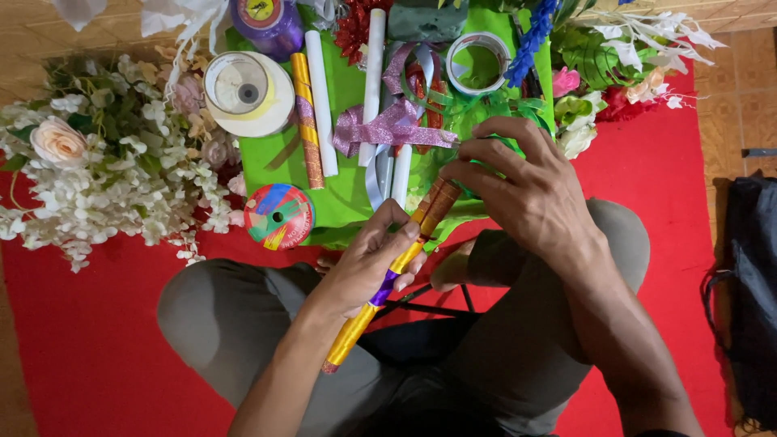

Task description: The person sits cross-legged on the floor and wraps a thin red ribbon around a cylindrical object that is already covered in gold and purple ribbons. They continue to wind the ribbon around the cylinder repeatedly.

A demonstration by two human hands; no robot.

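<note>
Head view, looking down on a seated person's lap and a red mat (97, 340).

- Left hand (368, 263) — fingers curled round a gold foil-wrapped stick (388, 279) with a purple band, thumb pressed on its upper side. The stick runs at a slant from near the left knee up toward the right hand, over the lap.
- Right hand (518, 190) — fingers bent and drawn together at the stick's upper, darker end, fingertips closing on it beside a green ribbon (477, 113); whether they pinch the ribbon too cannot be told.
- Green cloth (275, 162) — spread on the mat just beyond the knees, carrying most of the supplies.
- On the cloth: a second gold stick (306, 121), two white rods (322, 105), a glittery pink ribbon (388, 125), a roll of clear tape (477, 63), a white ribbon spool (247, 93).
- Multicoloured ribbon spool (278, 216) — at the cloth's near left edge.
- White artificial flowers (105, 170) — heaped left of the cloth, one peach rose among them.
- Mixed flowers (615, 73) — pink, red and white, right of the cloth.
- Dark bag (749, 283) — at the far right, off the mat.
</note>
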